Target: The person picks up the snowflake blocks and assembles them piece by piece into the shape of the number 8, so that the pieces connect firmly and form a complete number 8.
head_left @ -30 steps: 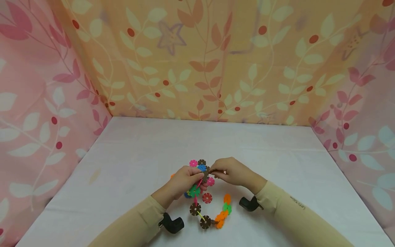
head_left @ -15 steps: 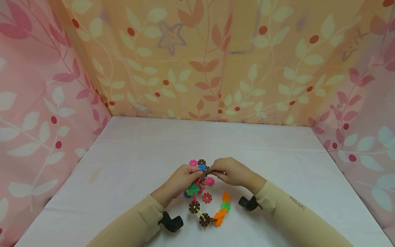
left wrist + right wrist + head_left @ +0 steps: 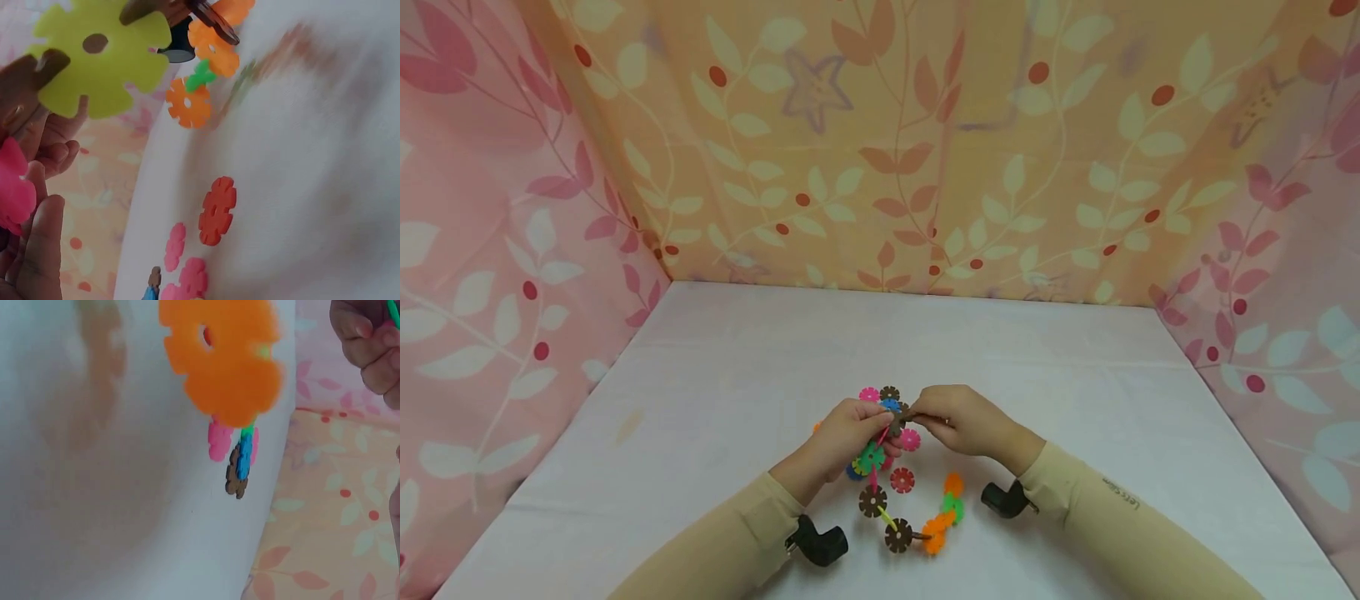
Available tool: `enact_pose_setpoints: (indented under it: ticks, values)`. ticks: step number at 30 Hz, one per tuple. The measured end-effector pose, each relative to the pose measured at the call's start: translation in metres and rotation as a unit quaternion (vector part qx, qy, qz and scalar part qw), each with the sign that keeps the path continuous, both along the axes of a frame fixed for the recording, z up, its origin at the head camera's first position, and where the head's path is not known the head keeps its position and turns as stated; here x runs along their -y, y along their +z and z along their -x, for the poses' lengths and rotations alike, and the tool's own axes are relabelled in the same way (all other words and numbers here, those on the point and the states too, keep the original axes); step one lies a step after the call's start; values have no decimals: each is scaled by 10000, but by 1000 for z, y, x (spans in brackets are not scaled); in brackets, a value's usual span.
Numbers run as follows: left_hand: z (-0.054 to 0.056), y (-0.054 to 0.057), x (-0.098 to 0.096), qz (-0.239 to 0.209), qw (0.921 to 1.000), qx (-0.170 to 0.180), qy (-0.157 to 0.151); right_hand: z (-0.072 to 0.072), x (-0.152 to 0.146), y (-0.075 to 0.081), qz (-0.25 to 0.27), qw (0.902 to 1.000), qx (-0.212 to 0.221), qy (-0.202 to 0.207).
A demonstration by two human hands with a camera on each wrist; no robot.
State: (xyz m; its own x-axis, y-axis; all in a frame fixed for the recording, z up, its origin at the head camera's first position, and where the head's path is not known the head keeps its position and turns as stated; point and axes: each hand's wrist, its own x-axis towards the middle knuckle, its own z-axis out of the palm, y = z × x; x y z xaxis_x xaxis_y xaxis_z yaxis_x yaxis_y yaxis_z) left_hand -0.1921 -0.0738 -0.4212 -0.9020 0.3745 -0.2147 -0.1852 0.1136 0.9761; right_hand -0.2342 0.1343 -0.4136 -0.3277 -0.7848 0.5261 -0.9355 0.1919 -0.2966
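Note:
My left hand (image 3: pixel 842 437) grips a chain of notched plastic snowflake discs near its upper end, with a brown disc (image 3: pixel 897 425) at its fingertips. The right hand (image 3: pixel 970 419) pinches another brown disc, mostly covered by the fingers, against that one. Below the left hand the chain hangs in a curve: a green disc (image 3: pixel 872 457), brown discs (image 3: pixel 898 536), then orange (image 3: pixel 934 542) and light green (image 3: pixel 953 507) ones. Close to the left wrist camera is a yellow-green disc (image 3: pixel 94 69) of the chain; an orange disc (image 3: pixel 225 362) fills the top of the right wrist view.
A loose red disc (image 3: pixel 902 480) lies on the white table (image 3: pixel 737 358). Several pink, brown and blue discs (image 3: pixel 890 393) lie just beyond the hands. Black wrist cameras (image 3: pixel 822 542) jut out under both sleeves. Patterned cloth walls (image 3: pixel 880 150) border the table.
The right hand's brown disc has come from slightly apart to meet the one at the left fingertips. The chain's hanging part sways a little; both hands otherwise stay nearly in place.

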Motion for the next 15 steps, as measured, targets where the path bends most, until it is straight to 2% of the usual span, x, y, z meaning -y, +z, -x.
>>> enact_pose_setpoints:
  ticks: [3, 8, 15]
  values:
    - [2, -1, 1, -117, 9999, -46, -18, 3, -5, 1, 163, 9994, 278, -90]
    - [4, -4, 2, -195, 9998, -1, -51, 7, -9, 6, 186, 9985, 444, -271]
    - [2, -2, 1, -251, 9996, -33, -135, 7, -7, 9, 10, 9991, 431, -63]
